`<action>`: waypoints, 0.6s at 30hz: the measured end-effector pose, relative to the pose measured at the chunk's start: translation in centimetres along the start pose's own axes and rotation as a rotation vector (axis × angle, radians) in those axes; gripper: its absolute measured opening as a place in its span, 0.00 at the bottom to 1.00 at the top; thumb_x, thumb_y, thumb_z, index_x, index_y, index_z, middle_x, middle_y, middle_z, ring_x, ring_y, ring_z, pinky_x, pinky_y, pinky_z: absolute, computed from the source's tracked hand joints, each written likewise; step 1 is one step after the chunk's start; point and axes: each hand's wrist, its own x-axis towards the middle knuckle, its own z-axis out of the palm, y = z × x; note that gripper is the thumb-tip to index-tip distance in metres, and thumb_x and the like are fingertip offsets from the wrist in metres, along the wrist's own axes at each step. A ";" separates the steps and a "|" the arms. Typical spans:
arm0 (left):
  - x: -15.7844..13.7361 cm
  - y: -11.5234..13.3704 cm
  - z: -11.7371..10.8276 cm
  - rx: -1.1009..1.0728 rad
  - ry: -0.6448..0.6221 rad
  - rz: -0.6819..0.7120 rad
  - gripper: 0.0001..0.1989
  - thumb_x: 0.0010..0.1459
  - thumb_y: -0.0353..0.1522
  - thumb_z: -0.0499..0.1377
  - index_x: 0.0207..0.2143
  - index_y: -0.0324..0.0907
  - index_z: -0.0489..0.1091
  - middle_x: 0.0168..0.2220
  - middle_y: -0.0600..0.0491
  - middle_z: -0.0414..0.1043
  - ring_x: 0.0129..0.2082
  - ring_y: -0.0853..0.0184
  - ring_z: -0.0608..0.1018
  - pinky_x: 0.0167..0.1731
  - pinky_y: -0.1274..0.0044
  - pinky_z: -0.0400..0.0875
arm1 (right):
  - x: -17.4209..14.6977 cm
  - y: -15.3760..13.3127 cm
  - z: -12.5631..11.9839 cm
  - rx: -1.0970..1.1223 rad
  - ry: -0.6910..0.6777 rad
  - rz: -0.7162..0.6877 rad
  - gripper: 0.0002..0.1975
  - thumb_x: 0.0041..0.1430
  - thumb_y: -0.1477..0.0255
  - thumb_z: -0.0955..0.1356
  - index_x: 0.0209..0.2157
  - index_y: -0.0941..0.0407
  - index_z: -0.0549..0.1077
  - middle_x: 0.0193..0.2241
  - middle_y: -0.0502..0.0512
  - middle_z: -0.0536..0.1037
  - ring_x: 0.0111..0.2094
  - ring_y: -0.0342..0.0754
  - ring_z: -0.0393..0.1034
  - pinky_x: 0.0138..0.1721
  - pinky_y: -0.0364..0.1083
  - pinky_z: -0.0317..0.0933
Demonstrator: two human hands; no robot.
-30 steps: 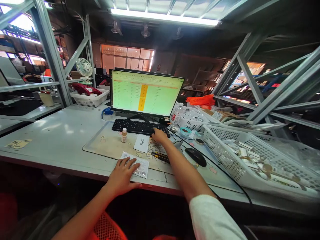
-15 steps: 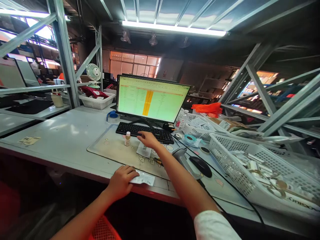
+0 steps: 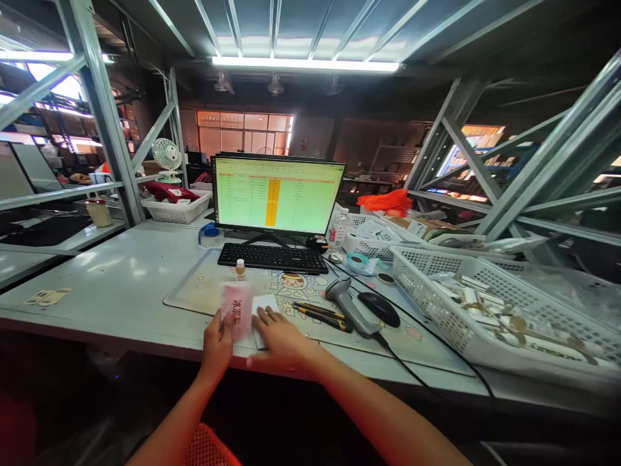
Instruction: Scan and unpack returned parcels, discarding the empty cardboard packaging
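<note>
A pink sachet with dark red characters stands upright in my left hand, pinched between thumb and fingers at its left edge. The sachet is slightly blurred. My right hand lies palm down at the front edge of the desk, its fingers stretched over a white paper or flat packet. The thumb of that hand is apart from the fingers. Behind the sachet stands a small bottle with a white cap, its lower part hidden.
A patterned desk mat carries a keyboard, yellow-black utility knives, a grey barcode scanner and a black mouse. Behind is a monitor. A white basket of small packages stands right; cables run beside it.
My left hand has lifted the sachet from the desk edge and turned it upright, printed side showing. My right hand has come back from near the keyboard to the white paper, now nearer the edge.
</note>
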 end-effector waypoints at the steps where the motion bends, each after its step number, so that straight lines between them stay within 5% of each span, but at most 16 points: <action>1: 0.0 0.0 0.0 -0.019 -0.017 -0.003 0.26 0.65 0.53 0.52 0.41 0.39 0.74 0.37 0.44 0.79 0.39 0.55 0.80 0.40 0.68 0.74 | -1.2 -0.3 0.7 0.007 0.009 -0.040 0.52 0.52 0.59 0.75 0.71 0.66 0.54 0.71 0.77 0.51 0.71 0.72 0.44 0.69 0.65 0.46; 3: 0.0 0.0 -0.1 -0.045 -0.060 0.010 0.26 0.65 0.53 0.53 0.39 0.40 0.74 0.36 0.45 0.79 0.38 0.57 0.80 0.40 0.69 0.75 | -3.4 -0.8 1.6 0.025 0.039 -0.093 0.48 0.51 0.71 0.75 0.70 0.65 0.56 0.70 0.74 0.54 0.71 0.68 0.46 0.70 0.63 0.46; 7: -0.1 0.2 -0.4 -0.041 -0.128 0.104 0.24 0.65 0.50 0.53 0.42 0.40 0.76 0.39 0.45 0.79 0.41 0.57 0.80 0.45 0.67 0.75 | -7.3 -2.0 0.4 0.225 0.094 -0.244 0.27 0.58 0.82 0.66 0.59 0.54 0.72 0.56 0.60 0.77 0.57 0.53 0.72 0.58 0.49 0.65; 11: -0.8 2.1 -1.0 -0.075 -0.504 0.156 0.22 0.66 0.47 0.54 0.45 0.43 0.78 0.40 0.48 0.80 0.41 0.58 0.80 0.47 0.68 0.76 | -9.3 -2.7 -2.8 0.313 0.284 -0.238 0.14 0.64 0.77 0.66 0.47 0.51 0.78 0.47 0.57 0.78 0.44 0.49 0.75 0.45 0.45 0.68; 13: -1.5 3.4 -1.5 -0.056 -0.695 0.147 0.21 0.68 0.47 0.53 0.43 0.43 0.79 0.37 0.50 0.80 0.38 0.60 0.79 0.45 0.71 0.76 | -9.3 -2.6 -4.2 0.270 0.411 -0.086 0.16 0.62 0.77 0.68 0.51 0.52 0.75 0.54 0.61 0.72 0.46 0.51 0.74 0.45 0.48 0.69; 15: -2.3 4.3 -1.9 -0.028 -0.786 0.141 0.23 0.69 0.48 0.51 0.43 0.43 0.79 0.39 0.50 0.80 0.39 0.61 0.78 0.44 0.72 0.75 | -9.1 -2.3 -5.2 0.288 0.450 0.017 0.29 0.57 0.77 0.72 0.60 0.52 0.68 0.62 0.64 0.65 0.49 0.53 0.72 0.47 0.50 0.68; 18: -3.2 5.0 -2.6 0.005 -0.873 0.117 0.25 0.68 0.51 0.50 0.47 0.45 0.79 0.45 0.49 0.80 0.44 0.59 0.78 0.49 0.72 0.74 | -9.0 -1.5 -6.4 0.424 0.275 0.017 0.33 0.50 0.73 0.78 0.58 0.54 0.70 0.52 0.58 0.74 0.44 0.50 0.72 0.44 0.46 0.67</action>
